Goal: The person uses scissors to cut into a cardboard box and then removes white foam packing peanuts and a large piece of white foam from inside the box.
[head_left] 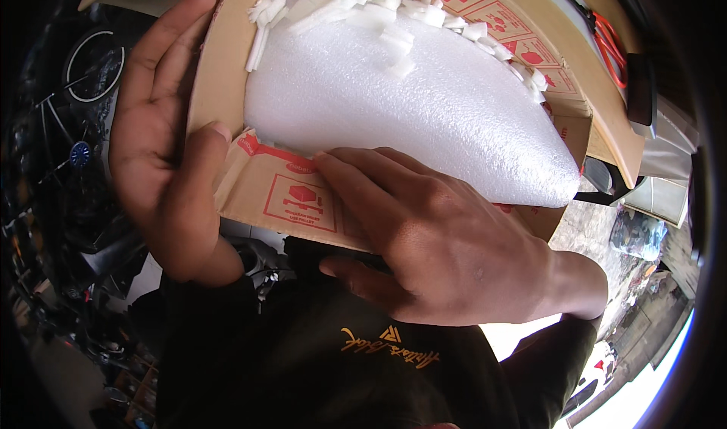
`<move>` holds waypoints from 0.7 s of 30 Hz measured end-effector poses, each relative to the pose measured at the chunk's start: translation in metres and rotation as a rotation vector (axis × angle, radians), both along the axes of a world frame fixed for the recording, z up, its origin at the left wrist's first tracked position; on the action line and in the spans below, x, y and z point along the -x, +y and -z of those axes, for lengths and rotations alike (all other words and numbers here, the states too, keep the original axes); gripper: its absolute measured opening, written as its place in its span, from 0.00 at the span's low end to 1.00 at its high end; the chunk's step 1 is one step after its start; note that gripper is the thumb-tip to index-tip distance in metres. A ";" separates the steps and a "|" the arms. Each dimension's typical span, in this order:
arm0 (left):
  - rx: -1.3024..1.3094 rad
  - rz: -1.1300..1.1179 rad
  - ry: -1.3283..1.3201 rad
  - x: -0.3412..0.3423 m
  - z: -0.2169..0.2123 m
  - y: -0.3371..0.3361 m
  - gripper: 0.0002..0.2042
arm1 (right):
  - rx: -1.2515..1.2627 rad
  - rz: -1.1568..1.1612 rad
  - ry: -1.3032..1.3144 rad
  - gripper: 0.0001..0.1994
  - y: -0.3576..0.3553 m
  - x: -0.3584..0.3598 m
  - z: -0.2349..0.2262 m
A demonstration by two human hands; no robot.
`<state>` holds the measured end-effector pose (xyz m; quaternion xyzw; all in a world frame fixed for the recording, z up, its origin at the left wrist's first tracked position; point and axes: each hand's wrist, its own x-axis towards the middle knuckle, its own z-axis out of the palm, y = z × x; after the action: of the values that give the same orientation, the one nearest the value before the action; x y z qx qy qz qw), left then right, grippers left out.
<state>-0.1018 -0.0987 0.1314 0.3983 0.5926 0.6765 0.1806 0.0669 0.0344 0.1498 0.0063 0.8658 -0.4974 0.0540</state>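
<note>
Cardboard box (219,88) fills upper middle; left hand (166,164) clasps its side, likely keeping it still; right hand (447,240), half bent, covers lower flap (291,194), pinch unclear.

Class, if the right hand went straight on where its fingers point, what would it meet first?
The right hand would probably meet the white foam first, though depth is unclear.

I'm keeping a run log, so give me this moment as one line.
left hand: gripping cardboard box | right hand: on box's near wall | inside: bulging white foam sheet, loose white pieces along far edge
</note>
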 end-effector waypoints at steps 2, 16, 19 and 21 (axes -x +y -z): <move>-0.036 -0.019 -0.013 -0.007 0.002 0.003 0.39 | 0.058 -0.055 0.033 0.31 -0.004 0.015 0.015; -0.080 -0.060 -0.107 -0.012 0.000 0.003 0.40 | -0.266 0.041 0.170 0.27 -0.009 0.016 -0.001; -0.060 -0.060 -0.101 -0.011 -0.002 0.001 0.40 | -0.407 0.185 0.451 0.25 0.011 0.023 -0.003; -0.068 -0.051 -0.104 -0.007 0.000 -0.001 0.40 | -0.554 0.210 0.551 0.24 0.026 0.033 0.000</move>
<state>-0.0946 -0.0997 0.1310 0.3534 0.5691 0.7203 0.1801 0.0341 0.0604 0.1499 -0.0243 0.9439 -0.2310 -0.2348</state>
